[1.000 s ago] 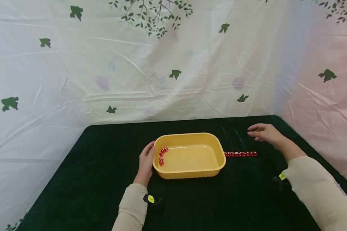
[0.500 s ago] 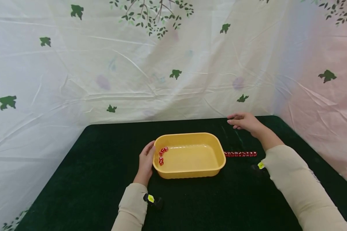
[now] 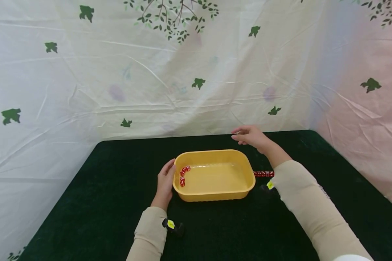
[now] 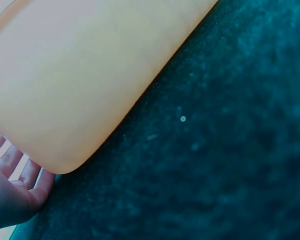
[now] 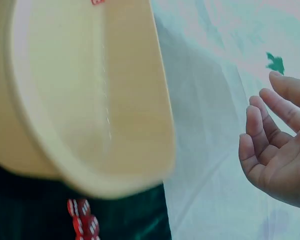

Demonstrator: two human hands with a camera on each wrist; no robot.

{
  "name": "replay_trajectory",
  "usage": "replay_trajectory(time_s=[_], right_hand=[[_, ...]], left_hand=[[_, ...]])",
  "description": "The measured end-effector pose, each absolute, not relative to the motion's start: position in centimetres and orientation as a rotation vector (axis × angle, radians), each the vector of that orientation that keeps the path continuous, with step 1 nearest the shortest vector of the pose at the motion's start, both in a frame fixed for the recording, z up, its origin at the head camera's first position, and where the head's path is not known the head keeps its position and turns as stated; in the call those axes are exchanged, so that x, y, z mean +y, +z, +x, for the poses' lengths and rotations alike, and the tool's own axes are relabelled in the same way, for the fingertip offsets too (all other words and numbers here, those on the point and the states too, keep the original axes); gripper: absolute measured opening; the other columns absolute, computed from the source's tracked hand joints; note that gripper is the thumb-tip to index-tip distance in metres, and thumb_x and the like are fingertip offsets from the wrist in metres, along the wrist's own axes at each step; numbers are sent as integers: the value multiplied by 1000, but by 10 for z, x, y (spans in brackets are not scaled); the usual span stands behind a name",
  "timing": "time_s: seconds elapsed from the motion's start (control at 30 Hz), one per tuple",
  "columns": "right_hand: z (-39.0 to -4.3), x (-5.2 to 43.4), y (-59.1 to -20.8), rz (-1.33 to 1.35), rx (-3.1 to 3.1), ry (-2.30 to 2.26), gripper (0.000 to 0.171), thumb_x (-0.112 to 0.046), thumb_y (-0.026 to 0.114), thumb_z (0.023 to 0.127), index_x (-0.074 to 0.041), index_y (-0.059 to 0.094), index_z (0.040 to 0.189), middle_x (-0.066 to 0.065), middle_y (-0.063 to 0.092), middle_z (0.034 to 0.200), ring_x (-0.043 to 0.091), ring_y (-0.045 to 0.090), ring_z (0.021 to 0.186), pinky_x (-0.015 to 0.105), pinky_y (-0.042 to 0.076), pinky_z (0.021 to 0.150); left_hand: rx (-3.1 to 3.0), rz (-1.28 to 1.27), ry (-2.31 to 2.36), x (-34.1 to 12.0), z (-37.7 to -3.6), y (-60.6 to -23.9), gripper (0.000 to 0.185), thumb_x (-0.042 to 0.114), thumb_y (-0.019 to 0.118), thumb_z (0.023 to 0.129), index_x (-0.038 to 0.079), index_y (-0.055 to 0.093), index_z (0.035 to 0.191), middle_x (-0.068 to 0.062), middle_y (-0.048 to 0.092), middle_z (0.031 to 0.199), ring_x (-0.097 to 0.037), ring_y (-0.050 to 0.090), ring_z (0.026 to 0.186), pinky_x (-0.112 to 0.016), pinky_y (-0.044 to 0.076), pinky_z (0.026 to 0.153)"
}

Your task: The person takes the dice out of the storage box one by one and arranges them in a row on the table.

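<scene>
- Yellow tub (image 3: 214,175) sits mid-table on the dark green cloth (image 3: 94,203), long axis running left to right across the person's front, open side up.
- Left hand (image 3: 164,183) rests flat against the tub's left end, fingers straight and together, thumb at the rim; nothing gripped.
- Right hand (image 3: 250,135) hovers past the tub's far right corner, fingers loosely apart and empty, clear of the rim.
- A few red dice (image 3: 183,174) lie in a curved line inside the tub at its left end.
- A row of dice (image 3: 263,174) lies on the cloth just right of the tub, row axis also left to right, partly hidden by the right sleeve (image 3: 305,203).
- Risk, as I judge it: the right sleeve passes just over that row; a low drag could scatter it.
- Risk: with only flat contact on the left end, a push from the right could slide the tub and roll the dice inside.
</scene>
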State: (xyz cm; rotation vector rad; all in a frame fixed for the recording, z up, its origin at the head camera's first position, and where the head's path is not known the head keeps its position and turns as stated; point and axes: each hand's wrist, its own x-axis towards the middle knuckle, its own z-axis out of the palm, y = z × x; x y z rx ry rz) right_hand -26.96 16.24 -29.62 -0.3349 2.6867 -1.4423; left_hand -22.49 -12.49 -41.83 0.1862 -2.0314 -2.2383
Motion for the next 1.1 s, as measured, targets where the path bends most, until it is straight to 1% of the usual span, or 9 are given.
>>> replay_trajectory(time_s=[0.07,0.13,0.33,0.43,0.57,0.7,0.8,0.9,1.1], right_hand=[[-269,153,-297,-356,2672,-1461,33,-22,55,85,-2,53,112,16,55,103,26,52,81,31,44,72],[-268,142,-297,-383,2651,-1472,32,-20,55,85,-1,53,111,16,55,102,28,52,81,35,44,75],[-269,113,-305,-435,2564,-1524,29,-18,58,83,-1,55,107,14,56,94,36,51,85,45,41,80],[-271,100,-312,-454,2513,-1563,26,-15,60,82,-1,57,103,15,56,89,37,52,86,46,41,79],[-271,83,-322,-485,2483,-1575,23,-13,61,80,-1,59,100,16,56,87,34,52,84,46,42,79],[-269,69,-328,-493,2448,-1559,24,-12,62,79,0,59,100,14,57,85,29,53,81,45,43,79],[-266,59,-332,-523,2413,-1560,27,-9,62,79,4,57,102,12,57,83,25,52,79,43,43,77],[-263,51,-337,-527,2384,-1563,27,-9,61,80,5,56,103,10,57,84,27,52,80,42,44,76],[-260,38,-347,-507,2379,-1513,26,-13,60,81,-1,58,104,7,57,86,25,53,77,40,45,74]], left_hand=[[-2028,183,-2238,-125,-225,-418,36,28,45,90,16,44,124,-3,42,124,-18,43,108,-32,35,91],[-2025,186,-2237,-125,-225,-417,36,28,46,90,17,44,124,-3,42,124,-18,43,108,-32,35,91],[-2017,185,-2241,-126,-225,-416,36,27,45,90,16,44,124,-3,42,124,-19,43,108,-33,35,91],[-2014,187,-2244,-126,-225,-416,36,27,46,90,16,44,124,-4,42,124,-19,43,108,-33,35,91],[-2004,179,-2257,-127,-224,-416,37,27,45,90,14,43,125,-6,41,125,-20,42,109,-34,35,91],[-1997,183,-2263,-128,-224,-415,36,26,45,90,14,43,124,-5,42,125,-20,42,109,-34,35,91],[-1985,174,-2267,-129,-223,-415,36,25,45,90,14,44,124,-5,42,124,-20,43,108,-34,35,91],[-1979,149,-2275,-128,-223,-416,36,25,45,90,13,44,124,-6,43,124,-21,43,108,-34,36,90],[-1970,121,-2285,-127,-222,-416,35,22,45,90,11,45,123,-7,43,123,-21,43,108,-34,36,90]])
